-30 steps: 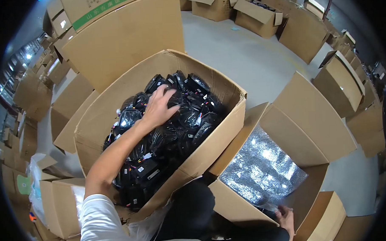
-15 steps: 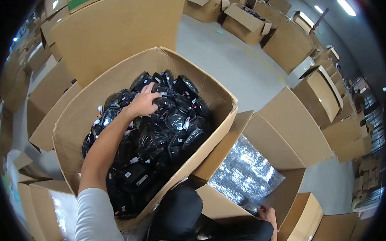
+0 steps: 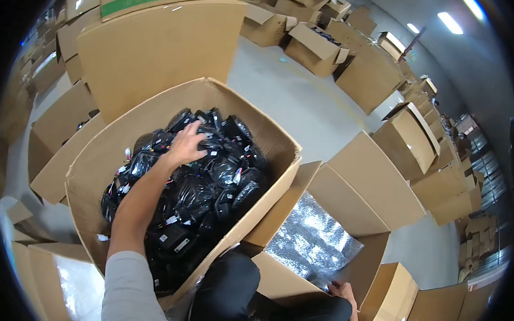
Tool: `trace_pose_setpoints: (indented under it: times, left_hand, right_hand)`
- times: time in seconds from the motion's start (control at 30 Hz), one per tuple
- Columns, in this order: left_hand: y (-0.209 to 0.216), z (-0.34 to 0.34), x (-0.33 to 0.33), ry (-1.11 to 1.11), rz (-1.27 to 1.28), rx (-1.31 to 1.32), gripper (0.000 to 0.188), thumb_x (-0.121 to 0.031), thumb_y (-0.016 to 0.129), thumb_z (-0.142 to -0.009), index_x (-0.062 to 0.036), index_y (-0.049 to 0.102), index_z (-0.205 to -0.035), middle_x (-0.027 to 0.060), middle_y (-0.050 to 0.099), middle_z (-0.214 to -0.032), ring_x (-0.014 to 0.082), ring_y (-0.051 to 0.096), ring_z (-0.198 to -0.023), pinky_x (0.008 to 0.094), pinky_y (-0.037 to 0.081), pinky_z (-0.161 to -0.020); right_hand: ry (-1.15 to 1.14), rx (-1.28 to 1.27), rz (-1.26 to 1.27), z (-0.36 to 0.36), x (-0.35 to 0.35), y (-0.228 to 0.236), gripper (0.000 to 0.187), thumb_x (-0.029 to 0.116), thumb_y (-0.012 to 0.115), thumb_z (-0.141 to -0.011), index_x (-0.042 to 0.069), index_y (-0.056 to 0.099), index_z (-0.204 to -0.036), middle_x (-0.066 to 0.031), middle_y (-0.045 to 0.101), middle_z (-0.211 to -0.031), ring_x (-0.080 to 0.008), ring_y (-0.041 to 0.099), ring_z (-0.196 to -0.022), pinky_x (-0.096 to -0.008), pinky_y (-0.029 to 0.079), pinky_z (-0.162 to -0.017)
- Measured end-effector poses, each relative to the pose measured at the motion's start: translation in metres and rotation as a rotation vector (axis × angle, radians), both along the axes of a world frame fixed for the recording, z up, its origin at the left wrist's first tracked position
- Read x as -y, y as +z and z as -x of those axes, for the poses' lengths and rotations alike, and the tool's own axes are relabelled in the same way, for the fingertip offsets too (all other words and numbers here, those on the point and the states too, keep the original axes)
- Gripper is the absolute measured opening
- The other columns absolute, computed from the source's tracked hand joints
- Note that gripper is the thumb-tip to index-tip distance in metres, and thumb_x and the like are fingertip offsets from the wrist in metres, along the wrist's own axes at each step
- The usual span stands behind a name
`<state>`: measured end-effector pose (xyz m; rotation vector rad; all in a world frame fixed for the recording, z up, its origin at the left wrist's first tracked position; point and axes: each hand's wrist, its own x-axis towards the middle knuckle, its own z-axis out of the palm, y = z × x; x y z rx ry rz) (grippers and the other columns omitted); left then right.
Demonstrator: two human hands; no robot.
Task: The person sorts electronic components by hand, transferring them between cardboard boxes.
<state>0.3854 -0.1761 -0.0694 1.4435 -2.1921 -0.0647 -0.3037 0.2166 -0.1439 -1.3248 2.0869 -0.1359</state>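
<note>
My left hand (image 3: 187,145) rests on the heap of black plastic-wrapped parts (image 3: 193,191), near the heap's far side. Its fingers are spread and touch the wrapping; nothing is lifted. Small white connectors and coloured wires poke out among the parts. A large cardboard box (image 3: 270,123) holds the heap. At the lower right, my right hand (image 3: 343,292) is inside a smaller open carton (image 3: 373,258), by the near edge of a silvery bubble-wrap sheet (image 3: 313,232). Its fingers look loosely apart, with no held thing visible; the fingertips are partly hidden.
A tall carton (image 3: 162,50) stands behind the heap's box. Another open box (image 3: 43,275) with clear plastic wrap sits at the lower left. Open carton flaps (image 3: 373,173) spread to the right. Many cartons (image 3: 373,71) line the grey floor (image 3: 282,86) beyond.
The view has shifted, so the boxes appear lower and farther left. My left hand stays on the heap with its fingers spreading. My right fingers have loosened by the bubble wrap.
</note>
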Motion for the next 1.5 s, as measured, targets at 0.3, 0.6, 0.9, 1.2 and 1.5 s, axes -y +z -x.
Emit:
trace_pose_setpoints:
  times: [0.3,0.6,0.9,1.2,1.5]
  left_hand:
    - [0.069,-0.048,-0.027,0.189,-0.032,-0.953,0.028,-0.009,0.069,-0.084,0.0051,0.068,-0.109,0.0070,0.072,-0.099,0.0148,0.065,-0.090,0.0299,0.052,-0.085]
    - [0.191,0.149,-0.101,0.002,-0.160,-1.055,0.027,-0.010,0.062,-0.090,0.0054,0.066,-0.111,0.0085,0.070,-0.092,0.0134,0.064,-0.081,0.0317,0.054,-0.075]
    - [0.169,0.172,-0.092,-0.195,-0.112,-0.488,0.033,-0.017,0.074,-0.083,0.0003,0.069,-0.111,0.0147,0.069,-0.110,0.0239,0.066,-0.102,0.0342,0.051,-0.092]
    - [-0.003,0.020,0.021,0.335,-0.125,0.073,0.065,-0.012,0.077,-0.076,0.0000,0.053,-0.135,0.0210,0.061,-0.130,0.0387,0.059,-0.119,0.0417,0.047,-0.101]
    - [0.105,-0.054,-0.036,0.392,-0.162,-0.820,0.054,-0.024,0.074,-0.091,0.0027,0.053,-0.133,0.0116,0.065,-0.118,0.0188,0.063,-0.108,0.0369,0.051,-0.094]
  right_hand:
    - [0.124,0.046,0.087,-0.024,0.036,0.036,0.034,0.022,0.070,-0.092,-0.004,0.070,-0.113,-0.0172,0.074,-0.101,-0.0225,0.070,-0.089,-0.0373,0.055,-0.083]
    - [0.657,0.084,1.008,-0.300,0.174,0.295,0.079,0.024,0.080,-0.079,-0.003,0.043,-0.143,-0.0237,0.048,-0.144,-0.0375,0.047,-0.134,-0.0472,0.037,-0.111]
    - [0.269,0.281,0.906,-0.191,0.212,0.210,0.045,0.010,0.072,-0.082,-0.005,0.058,-0.122,-0.0154,0.070,-0.104,-0.0277,0.070,-0.093,-0.0363,0.055,-0.080]
    - [-0.518,1.140,0.242,-0.036,0.238,0.020,0.042,0.018,0.070,-0.092,-0.003,0.057,-0.126,-0.0108,0.066,-0.116,-0.0214,0.063,-0.106,-0.0367,0.050,-0.097]
    - [-0.603,1.554,0.403,-0.094,0.334,-0.079,0.031,0.018,0.066,-0.097,0.001,0.059,-0.122,-0.0085,0.069,-0.114,-0.0207,0.068,-0.101,-0.0365,0.055,-0.093]
